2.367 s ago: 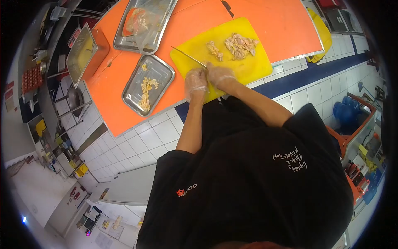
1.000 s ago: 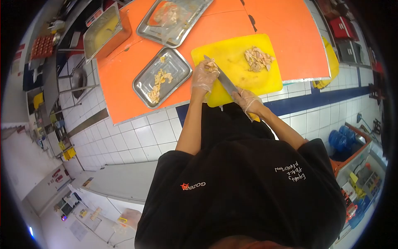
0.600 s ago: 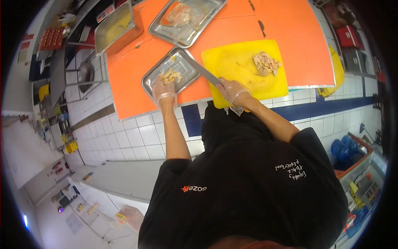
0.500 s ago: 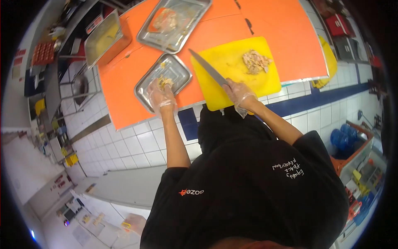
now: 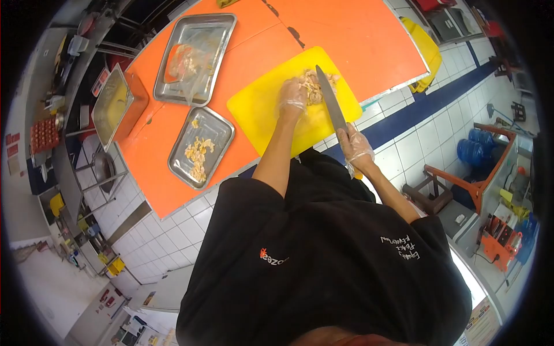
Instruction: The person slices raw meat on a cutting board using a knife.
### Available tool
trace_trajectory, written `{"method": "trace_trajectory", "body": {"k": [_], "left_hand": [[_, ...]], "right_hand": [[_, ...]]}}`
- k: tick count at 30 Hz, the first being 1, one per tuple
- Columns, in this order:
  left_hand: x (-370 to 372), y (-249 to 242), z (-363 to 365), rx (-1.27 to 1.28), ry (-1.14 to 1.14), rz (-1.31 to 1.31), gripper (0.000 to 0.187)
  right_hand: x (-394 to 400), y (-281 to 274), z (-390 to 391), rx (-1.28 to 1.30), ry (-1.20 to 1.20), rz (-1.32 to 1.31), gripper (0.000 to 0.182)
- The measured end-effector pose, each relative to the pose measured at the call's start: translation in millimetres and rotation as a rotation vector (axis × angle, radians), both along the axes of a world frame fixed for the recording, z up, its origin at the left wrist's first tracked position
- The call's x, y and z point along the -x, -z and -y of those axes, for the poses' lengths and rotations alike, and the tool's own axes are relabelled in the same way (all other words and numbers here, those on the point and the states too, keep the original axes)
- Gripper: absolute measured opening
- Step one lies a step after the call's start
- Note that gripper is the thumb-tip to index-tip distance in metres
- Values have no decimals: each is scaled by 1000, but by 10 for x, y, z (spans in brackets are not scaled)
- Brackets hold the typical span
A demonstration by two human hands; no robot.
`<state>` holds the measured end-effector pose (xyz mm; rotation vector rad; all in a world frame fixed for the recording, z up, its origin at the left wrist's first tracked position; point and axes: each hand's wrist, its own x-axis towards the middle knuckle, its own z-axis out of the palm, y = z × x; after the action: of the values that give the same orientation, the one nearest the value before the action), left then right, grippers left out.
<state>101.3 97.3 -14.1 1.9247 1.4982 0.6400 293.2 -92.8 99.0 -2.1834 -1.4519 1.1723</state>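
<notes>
In the head view, my right hand (image 5: 353,145), in a clear plastic glove, grips a long knife (image 5: 330,98). The blade points away from me across the right part of the yellow cutting board (image 5: 254,106). Chopped cooked meat (image 5: 313,89) lies on the board, mostly left of the blade. My gloved left hand (image 5: 292,97) is at the left edge of that pile, its fingers curled against the meat and partly hidden. Left of the board, a small metal tray (image 5: 221,134) holds loose meat pieces (image 5: 198,155).
A larger metal tray (image 5: 219,60) with a plastic bag of food (image 5: 187,64) stands beyond the small one. A deep metal container (image 5: 124,112) is at the left of the orange table (image 5: 369,34). A yellow item (image 5: 420,49) hangs at the right edge.
My left hand has left the small tray, where meat pieces now lie, and moved right to the pile on the board. The knife has swung from the board's left side to the pile's right.
</notes>
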Motion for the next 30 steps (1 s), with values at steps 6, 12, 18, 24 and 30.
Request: {"method": "trace_trajectory", "body": {"k": [6, 12, 18, 24, 30], "left_hand": [[244, -301, 101, 258, -200, 381, 37], [656, -953, 415, 386, -350, 541, 24], [1248, -307, 982, 190, -328, -87, 23], [1199, -795, 1119, 145, -357, -446, 27], [893, -737, 931, -131, -242, -297, 25]], "right_hand": [[-43, 7, 71, -4, 19, -117, 65], [26, -18, -103, 20, -40, -110, 64], [418, 62, -197, 42, -512, 143, 40], [491, -10, -385, 120, -434, 225, 36], [428, 35, -402, 103, -469, 268, 41]]}}
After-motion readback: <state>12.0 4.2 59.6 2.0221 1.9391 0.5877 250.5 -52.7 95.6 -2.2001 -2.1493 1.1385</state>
